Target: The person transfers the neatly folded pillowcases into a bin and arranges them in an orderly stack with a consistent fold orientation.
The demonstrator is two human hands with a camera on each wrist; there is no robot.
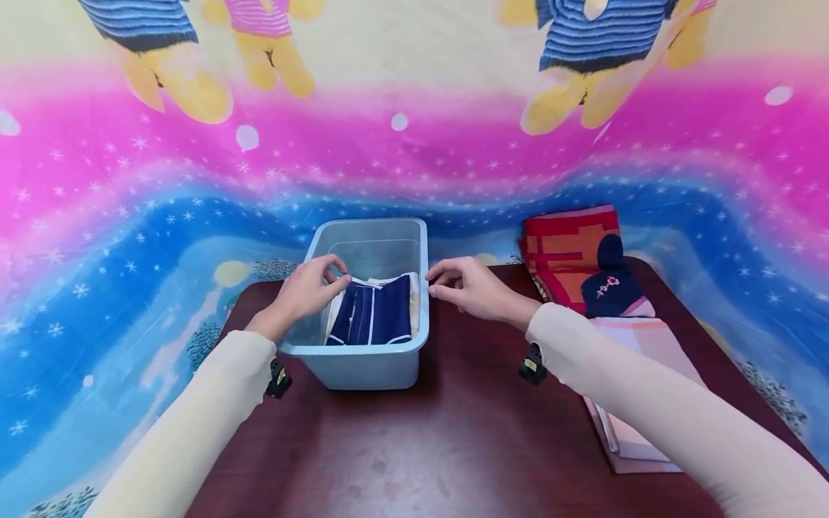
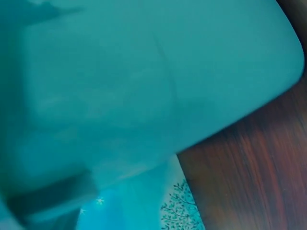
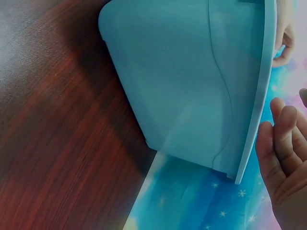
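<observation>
Reading the dark tabletop [image 1: 421,460] as a dial with the person at six, the nearest trouble I'd watch for sits at three: the right sleeve [image 1: 648,403] passes over a folded pale cloth [image 1: 637,331], and a low pull back could drag its layers askew. Farther in, at eleven, stands the light blue bin [image 1: 372,370], with the right hand [image 1: 476,288] just beside its rim; a careless knuckle might knock it. Inside lies the navy cloth [image 1: 391,309] with white edging, over paler fabric [image 1: 414,288]; if the left hand [image 1: 314,291] snagged its upper edge while lifting, it could ruck up. Farther off, between one and two, a dark sock-like piece [image 1: 609,291] overlaps the red-and-orange cloth [image 1: 560,241] and could slide if that were tugged.

As for the hands, the left hangs over the bin's nine o'clock side, fingers bent, thumb and forefinger nearly meeting by the navy cloth's corner; whether they pinch it I can't tell. The right, outside the bin's three o'clock side, has fingers loosely bent, a small gap before the thumb, nothing in them.
</observation>
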